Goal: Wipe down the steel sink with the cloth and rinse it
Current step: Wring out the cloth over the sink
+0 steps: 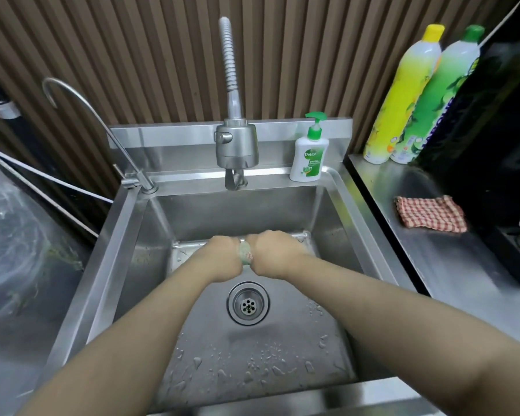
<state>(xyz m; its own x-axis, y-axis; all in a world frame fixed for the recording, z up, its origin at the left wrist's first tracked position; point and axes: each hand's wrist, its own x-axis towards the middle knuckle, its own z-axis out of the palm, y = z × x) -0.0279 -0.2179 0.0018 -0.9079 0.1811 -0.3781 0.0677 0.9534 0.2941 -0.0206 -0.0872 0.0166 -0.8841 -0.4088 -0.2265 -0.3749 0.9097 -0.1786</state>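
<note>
head view: left hand (222, 255) and right hand (278, 253) each grip the cloth (246, 256) inside the steel sink (222, 213).

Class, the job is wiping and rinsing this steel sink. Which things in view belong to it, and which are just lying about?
Job: steel sink; cloth, gripped between left hand and right hand; main tap.
Lying about: soap pump bottle; yellow bottle; green bottle; checked cloth on the counter; thin curved tap.
</note>
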